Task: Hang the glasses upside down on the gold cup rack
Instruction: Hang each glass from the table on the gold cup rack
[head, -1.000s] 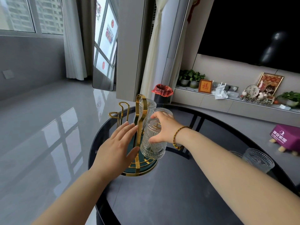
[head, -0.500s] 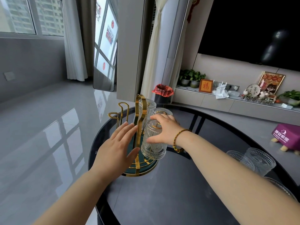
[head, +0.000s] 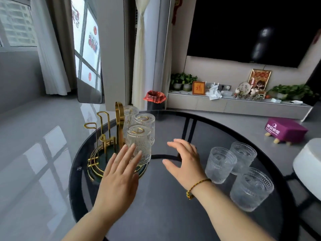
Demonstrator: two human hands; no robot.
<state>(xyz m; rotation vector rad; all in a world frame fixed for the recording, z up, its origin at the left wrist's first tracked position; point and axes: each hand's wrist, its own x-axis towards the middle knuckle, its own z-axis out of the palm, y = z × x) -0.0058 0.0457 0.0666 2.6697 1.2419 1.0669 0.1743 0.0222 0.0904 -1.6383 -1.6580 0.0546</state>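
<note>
While both hands hover over the round dark glass table (head: 156, 206), neither one holds anything. Left hand (head: 119, 178): flat, fingers spread and extended toward 12 o'clock, empty; its fingertips (head: 132, 146) lie over the lower wall of the nearest hung glass (head: 139, 143), but contact cannot be confirmed from this angle. Right hand (head: 185, 162): palm down, fingers loosely splayed and slightly curled, empty, sitting between the rack and the loose glasses. A braided gold bracelet (head: 196, 187) circles that wrist.

Gold cup rack (head: 104, 136): stands at about 10 o'clock on the tabletop, near the rim, on a round dark green base (head: 104, 155) with gold rings. Three ribbed clear glasses hang mouth-down on its right-side pegs: the nearest one, a middle glass (head: 145, 124) behind it at 1 o'clock, and a far glass (head: 130, 113) next to the tall central loop. Left-side pegs (head: 102, 117) are bare.

Three more glasses sit upright on the table at 3 o'clock, clustered and close to touching: near-left glass (head: 219, 165), rear glass (head: 242, 156), front glass (head: 251, 188), the last one closest to the table edge.
</note>
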